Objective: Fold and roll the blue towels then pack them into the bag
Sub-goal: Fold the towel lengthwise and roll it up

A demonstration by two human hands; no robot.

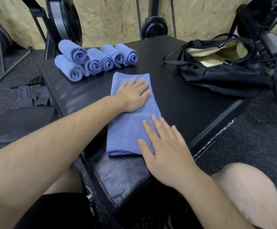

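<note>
A blue towel (127,128) lies folded into a long strip on the black padded box (184,103). My left hand (134,95) presses flat on its far half with fingers straight. Flat on the towel's near right corner rests my right hand (164,146), fingers spread. Several rolled blue towels (93,61) are stacked at the far left of the box, one lying on top of the others. The black bag (217,68) sits open at the far right, its pale lining showing.
Exercise machines (63,22) and a chipboard wall stand behind the box. Black straps and pads (30,96) lie on the speckled rubber floor at left. My knees are on either side of the box's near corner.
</note>
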